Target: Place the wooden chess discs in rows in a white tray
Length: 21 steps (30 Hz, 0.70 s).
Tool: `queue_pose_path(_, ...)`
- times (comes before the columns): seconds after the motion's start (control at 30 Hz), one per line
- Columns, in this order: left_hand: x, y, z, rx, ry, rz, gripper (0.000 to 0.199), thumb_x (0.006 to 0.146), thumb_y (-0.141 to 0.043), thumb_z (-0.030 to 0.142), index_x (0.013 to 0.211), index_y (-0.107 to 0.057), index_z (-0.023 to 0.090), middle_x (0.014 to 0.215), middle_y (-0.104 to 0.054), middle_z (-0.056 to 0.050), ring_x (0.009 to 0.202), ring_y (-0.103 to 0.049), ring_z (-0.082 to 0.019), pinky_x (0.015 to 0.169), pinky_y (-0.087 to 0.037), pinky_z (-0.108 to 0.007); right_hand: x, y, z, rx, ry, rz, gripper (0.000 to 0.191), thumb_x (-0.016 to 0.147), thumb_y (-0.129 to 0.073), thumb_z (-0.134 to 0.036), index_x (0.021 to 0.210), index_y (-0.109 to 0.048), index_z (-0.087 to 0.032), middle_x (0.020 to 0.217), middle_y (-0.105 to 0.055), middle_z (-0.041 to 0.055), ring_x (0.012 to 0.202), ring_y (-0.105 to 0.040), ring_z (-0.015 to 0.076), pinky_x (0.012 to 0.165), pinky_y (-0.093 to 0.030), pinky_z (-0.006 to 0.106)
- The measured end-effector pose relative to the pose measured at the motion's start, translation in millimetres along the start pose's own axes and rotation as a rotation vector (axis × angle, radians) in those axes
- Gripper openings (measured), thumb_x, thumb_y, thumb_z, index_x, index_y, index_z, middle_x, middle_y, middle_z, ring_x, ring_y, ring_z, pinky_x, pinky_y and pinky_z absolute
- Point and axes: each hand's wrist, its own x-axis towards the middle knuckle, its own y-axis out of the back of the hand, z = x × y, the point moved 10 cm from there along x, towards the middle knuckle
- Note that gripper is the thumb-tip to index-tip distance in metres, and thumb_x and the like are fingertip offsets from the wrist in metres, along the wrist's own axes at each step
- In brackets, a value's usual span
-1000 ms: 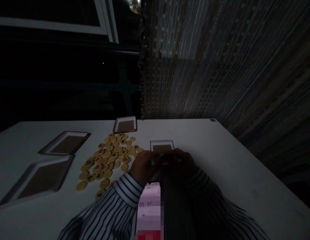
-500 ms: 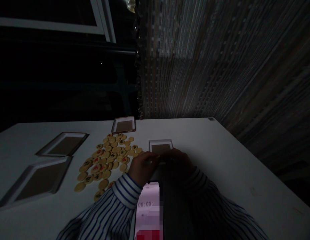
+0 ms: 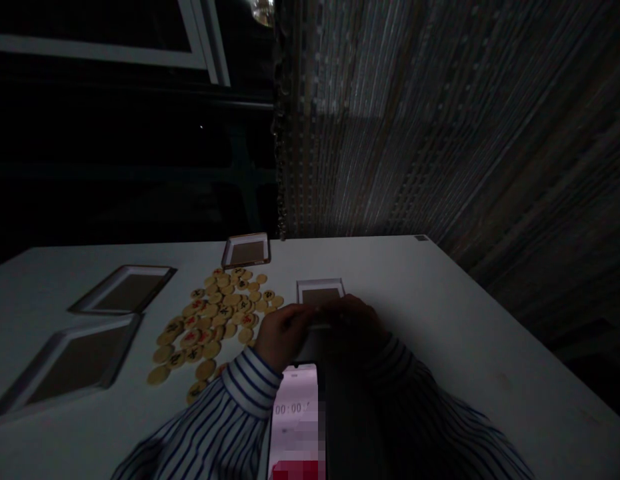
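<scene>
Tan discs unmoved; left hand, right hand still together, fingers bent, grip unclear.

Dim room; beaded curtain, probably window frame.

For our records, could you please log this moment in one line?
left hand, right hand: close together, grip unclear | ahead: white-walled rectangular tray | left: round yellowish-tan discs | below: pink-lit phone

Looking forward and down from the wearer's head, close behind and above the left hand and right hand, out across the white table to its far edge and the stranded curtain beyond.
</scene>
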Motion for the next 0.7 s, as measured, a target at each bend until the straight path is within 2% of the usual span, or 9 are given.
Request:
queue_pose_path(0.17,2,5.8,-10,-0.046,0.036,0.062,0.021,0.068,-0.059,0.033,0.076,-0.067,0.015,0.071,-0.070,-0.004,0.068,-0.064,-0.016,0.064,-0.052,-0.025,-1,3,-11,0.101,0.113,0.062,0.016,0.082,-0.050,-0.027,0.082,-0.063,-0.018,0.070,-0.068,0.0027,0.057,-0.058,0.0084,0.055,-0.043,0.020)
queue_pose_path(0.33,1,4.6,-13,-0.107,0.081,0.058,0.019,0.066,-0.060,0.032,0.071,-0.065,0.015,0.066,-0.069,-0.004,0.064,-0.065,-0.016,0.060,-0.052,-0.024,-5,5,-12,-0.060,0.106,0.125,0.015,0.080,-0.052,-0.029,0.081,-0.061,-0.019,0.072,-0.067,0.0030,0.066,-0.060,0.0115,0.063,-0.044,0.025)
queue_pose_path(0.57,0,-0.1,-10,-0.093,0.069,0.016,0.018,0.068,-0.058,0.032,0.070,-0.065,0.015,0.066,-0.069,-0.004,0.064,-0.064,-0.015,0.060,-0.052,-0.025,-7,-1,-10,-0.073,0.095,0.073,0.015,0.080,-0.052,-0.030,0.081,-0.061,-0.019,0.078,-0.068,0.0035,0.071,-0.061,0.0120,0.066,-0.043,0.026)
queue_pose_path(0.7,0,0.1,-10,0.056,0.027,-0.014,0.023,0.073,-0.054,0.035,0.075,-0.066,0.016,0.070,-0.069,-0.004,0.066,-0.064,-0.015,0.062,-0.051,-0.026,-5,-1,-6,-0.098,0.073,0.054,0.016,0.078,-0.051,-0.028,0.075,-0.062,-0.018,0.072,-0.068,0.0030,0.066,-0.059,0.0115,0.064,-0.041,0.024)
